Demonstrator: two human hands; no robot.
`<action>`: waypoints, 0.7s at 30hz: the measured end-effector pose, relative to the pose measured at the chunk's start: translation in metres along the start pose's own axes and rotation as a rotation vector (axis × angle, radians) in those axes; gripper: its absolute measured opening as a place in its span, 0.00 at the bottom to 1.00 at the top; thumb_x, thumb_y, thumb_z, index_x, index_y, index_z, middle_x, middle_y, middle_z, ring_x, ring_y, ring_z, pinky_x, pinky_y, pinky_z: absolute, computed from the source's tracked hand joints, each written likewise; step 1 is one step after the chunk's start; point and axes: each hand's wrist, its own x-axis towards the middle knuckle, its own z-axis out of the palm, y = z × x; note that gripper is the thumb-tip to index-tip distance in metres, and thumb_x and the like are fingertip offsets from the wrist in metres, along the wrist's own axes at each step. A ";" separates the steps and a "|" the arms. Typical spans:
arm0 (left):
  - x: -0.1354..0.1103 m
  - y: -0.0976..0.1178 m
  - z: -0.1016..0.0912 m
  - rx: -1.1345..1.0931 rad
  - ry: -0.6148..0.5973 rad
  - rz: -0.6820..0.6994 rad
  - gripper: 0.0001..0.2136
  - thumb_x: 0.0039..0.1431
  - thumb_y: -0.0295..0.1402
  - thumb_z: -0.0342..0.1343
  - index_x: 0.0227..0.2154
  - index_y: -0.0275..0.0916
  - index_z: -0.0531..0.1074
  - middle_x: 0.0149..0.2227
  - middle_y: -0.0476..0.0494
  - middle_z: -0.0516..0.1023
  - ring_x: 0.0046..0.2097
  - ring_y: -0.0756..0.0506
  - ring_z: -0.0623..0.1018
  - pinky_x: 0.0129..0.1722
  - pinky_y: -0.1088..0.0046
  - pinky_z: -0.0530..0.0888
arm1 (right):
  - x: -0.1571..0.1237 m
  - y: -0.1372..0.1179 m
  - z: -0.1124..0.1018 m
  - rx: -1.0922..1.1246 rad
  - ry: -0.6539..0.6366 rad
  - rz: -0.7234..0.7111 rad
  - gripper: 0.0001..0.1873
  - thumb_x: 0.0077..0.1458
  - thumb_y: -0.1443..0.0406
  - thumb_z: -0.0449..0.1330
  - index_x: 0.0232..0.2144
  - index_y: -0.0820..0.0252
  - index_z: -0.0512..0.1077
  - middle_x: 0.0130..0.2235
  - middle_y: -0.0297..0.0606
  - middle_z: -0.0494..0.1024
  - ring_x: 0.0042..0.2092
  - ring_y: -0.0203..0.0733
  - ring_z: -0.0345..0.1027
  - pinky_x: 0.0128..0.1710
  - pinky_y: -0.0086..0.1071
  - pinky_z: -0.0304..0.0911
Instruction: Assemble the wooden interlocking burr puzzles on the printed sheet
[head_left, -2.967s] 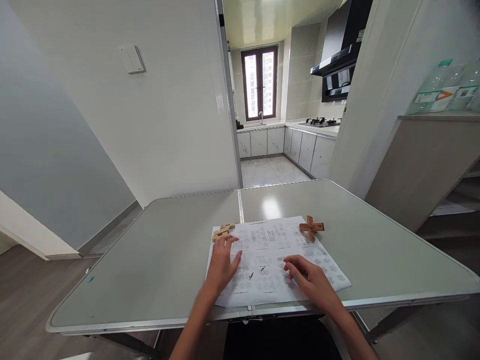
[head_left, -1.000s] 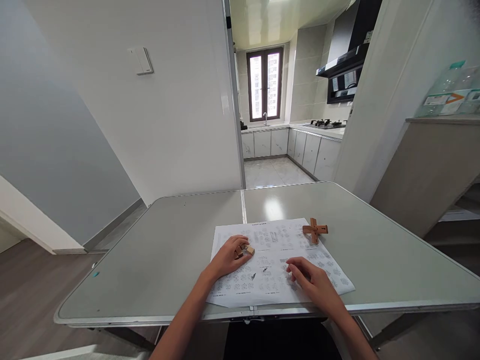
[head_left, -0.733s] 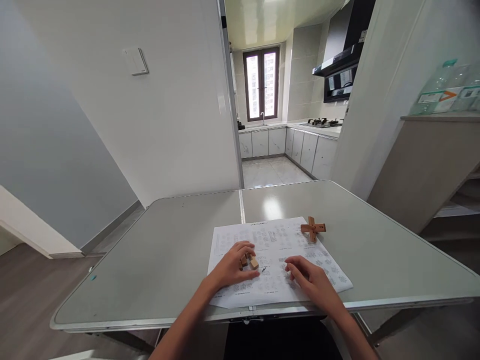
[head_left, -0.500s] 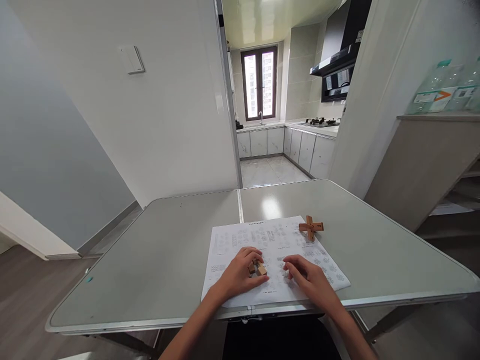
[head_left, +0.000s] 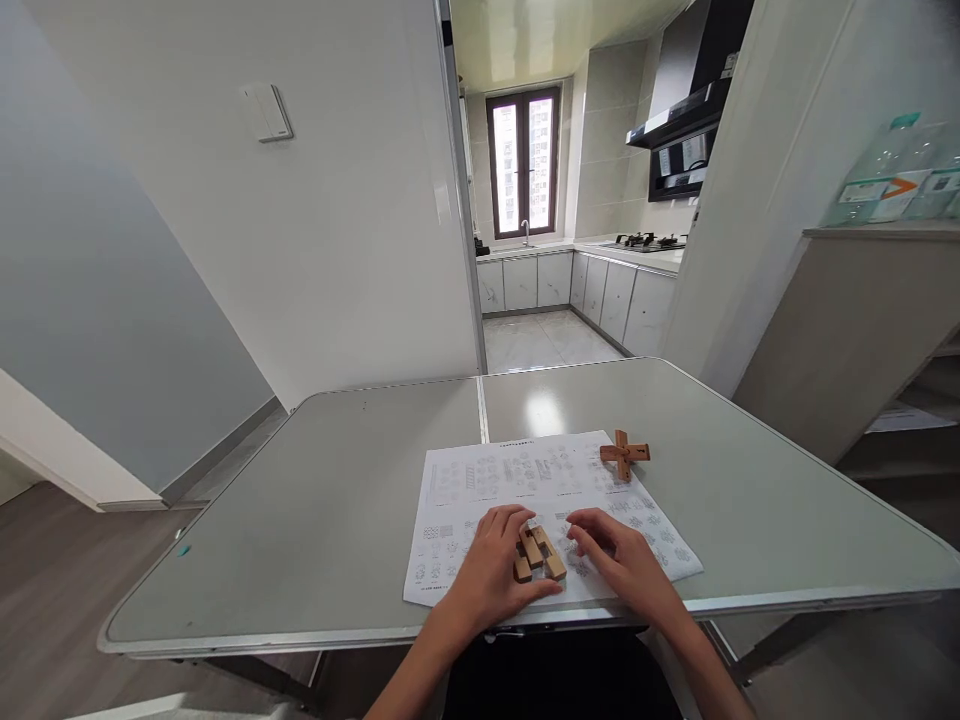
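Note:
My left hand (head_left: 491, 572) is closed around a small cluster of light wooden puzzle pieces (head_left: 538, 553), holding it just above the near part of a printed instruction sheet (head_left: 480, 480). My right hand (head_left: 622, 562) rests palm down on the sheet right beside the pieces, fingers loosely curled, with nothing in it that I can see. A darker assembled wooden cross (head_left: 624, 455) lies at the sheet's far right corner, well away from both hands.
The sheet lies on a grey folding table (head_left: 315, 510) with a centre seam and a metal rim. A white wall stands behind, and a doorway (head_left: 525, 200) opens onto a kitchen. A counter with plastic bottles (head_left: 892, 185) is at the right.
My left hand reached to the sheet's far left corner, took hold of the light wooden pieces and carried them toward me and to the right, up to my right hand. The right hand stayed put.

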 end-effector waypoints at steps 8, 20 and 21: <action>-0.014 -0.002 -0.003 -0.082 0.070 -0.138 0.29 0.55 0.35 0.70 0.59 0.46 0.67 0.57 0.40 0.74 0.58 0.35 0.74 0.59 0.52 0.72 | -0.002 -0.007 -0.002 -0.094 -0.157 -0.087 0.20 0.61 0.53 0.64 0.53 0.52 0.74 0.49 0.41 0.79 0.46 0.46 0.74 0.43 0.35 0.70; -0.016 0.001 -0.007 -0.289 0.125 -0.290 0.24 0.63 0.42 0.63 0.60 0.45 0.68 0.59 0.39 0.75 0.60 0.36 0.75 0.62 0.55 0.70 | -0.004 -0.001 0.004 -0.160 -0.151 -0.099 0.13 0.64 0.58 0.60 0.49 0.53 0.75 0.43 0.38 0.80 0.43 0.45 0.73 0.46 0.37 0.69; -0.017 0.000 -0.006 -0.304 0.129 -0.297 0.24 0.64 0.43 0.62 0.60 0.44 0.68 0.59 0.38 0.74 0.61 0.36 0.74 0.62 0.55 0.70 | -0.003 0.001 0.004 -0.147 -0.136 -0.081 0.14 0.65 0.57 0.59 0.49 0.53 0.75 0.43 0.38 0.80 0.42 0.45 0.73 0.44 0.37 0.70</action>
